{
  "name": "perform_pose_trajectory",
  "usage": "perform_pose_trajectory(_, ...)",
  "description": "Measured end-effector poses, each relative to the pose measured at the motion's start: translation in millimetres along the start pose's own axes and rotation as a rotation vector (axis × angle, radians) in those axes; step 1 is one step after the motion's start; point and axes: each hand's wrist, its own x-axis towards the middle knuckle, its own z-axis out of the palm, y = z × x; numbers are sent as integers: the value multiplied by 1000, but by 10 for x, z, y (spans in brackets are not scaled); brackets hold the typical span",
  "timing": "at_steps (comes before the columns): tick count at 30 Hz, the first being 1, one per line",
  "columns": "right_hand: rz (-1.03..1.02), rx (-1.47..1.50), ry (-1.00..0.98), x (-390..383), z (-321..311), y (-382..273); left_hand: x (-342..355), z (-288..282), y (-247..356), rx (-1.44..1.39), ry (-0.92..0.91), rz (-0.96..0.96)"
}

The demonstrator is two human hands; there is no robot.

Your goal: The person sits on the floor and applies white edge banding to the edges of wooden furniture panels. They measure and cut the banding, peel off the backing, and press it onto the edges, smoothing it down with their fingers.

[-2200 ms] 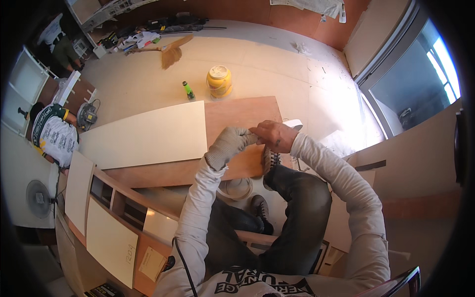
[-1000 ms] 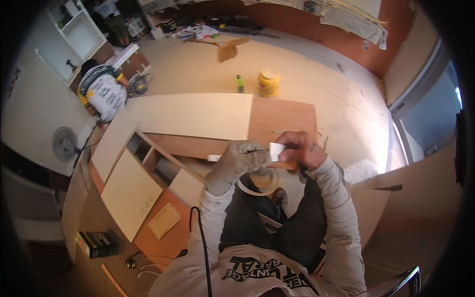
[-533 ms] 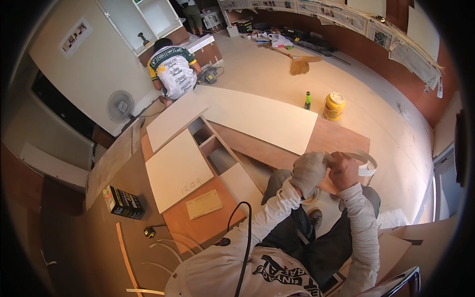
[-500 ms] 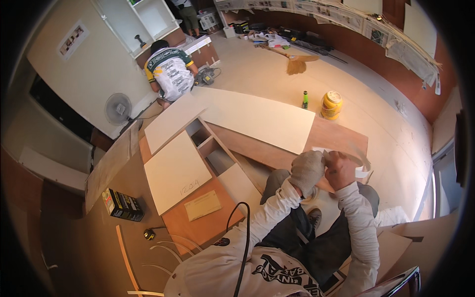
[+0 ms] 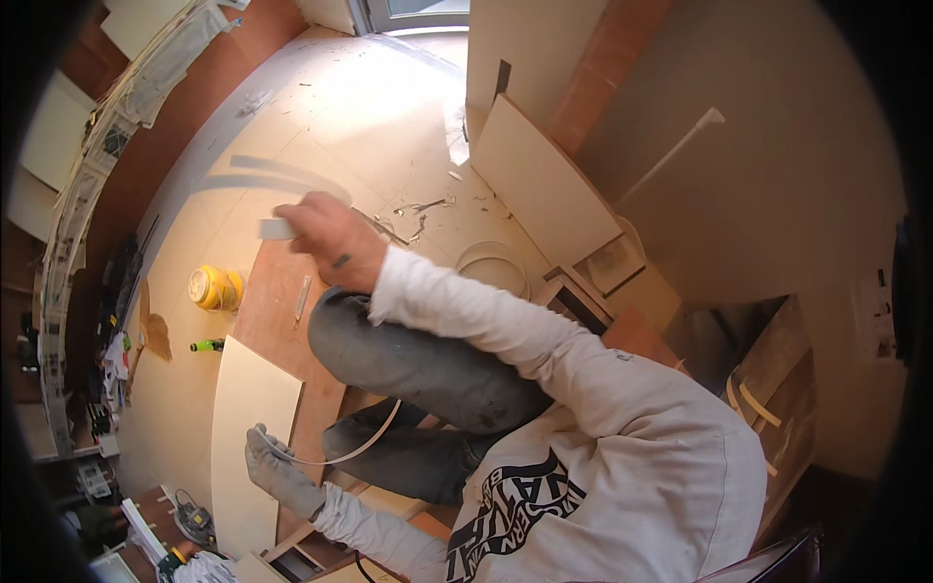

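My right hand (image 5: 335, 240), bare, is raised over the brown board (image 5: 275, 267) with its fingers closed on a pale edging strip (image 5: 277, 229). Blurred lengths of strip curve beyond that hand. Lower left, my left hand (image 5: 282, 471) wears a grey glove and pinches a thin white strip (image 5: 355, 457), which bends up toward my knee. That glove is above the cream panel (image 5: 255, 389), which lies over part of the brown board. A small flat tool or offcut (image 5: 303, 299) rests on the board; its kind is unclear.
Left of the board stand a yellow tub (image 5: 216, 289) and a green bottle (image 5: 207, 345). Scraps (image 5: 425, 207) litter the floor ahead, with a loose coil (image 5: 493, 269) beside my right forearm. Cream panels (image 5: 544, 180) lean at right. A power tool (image 5: 194, 520) lies lower left.
My view has swung round to the right. My hands, close together before, are now well apart, the right one reaching out and the left one lower with a thin strip.
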Motion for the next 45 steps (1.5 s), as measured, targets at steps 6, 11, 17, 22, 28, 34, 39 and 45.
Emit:
perform_pose_trajectory(6,152,-495,-339,-1152,-1075,1492,135,-388,-264,-187,20,-70)
perform_pose_trajectory(11,375,-719,-525,-2419,-1400,2246,152,-333,-403,-89,22,-72)
perform_pose_trajectory(17,964,-707,-1014,-3090,-1239,2116,-79,-170,-57,82,17,45)
perform_pose_trajectory(22,978,-479,-767,-3246,-1194,2014,-98,-206,69,36,-51,173)
perform_pose_trajectory(28,1098,-154,-756,-3077,-1325,1787,-3,-344,90,-507,-106,51)
perform_pose_trajectory(34,540,-58,-421,-1538,-1196,277,104,-506,301,-904,-312,45)
perform_pose_trajectory(39,87,179,-509,-519,-792,-964,-297,25,861,-1120,-388,238)
perform_pose_trajectory(45,-11,221,-699,-489,-80,-1434,-681,324,1074,-1223,-408,429)
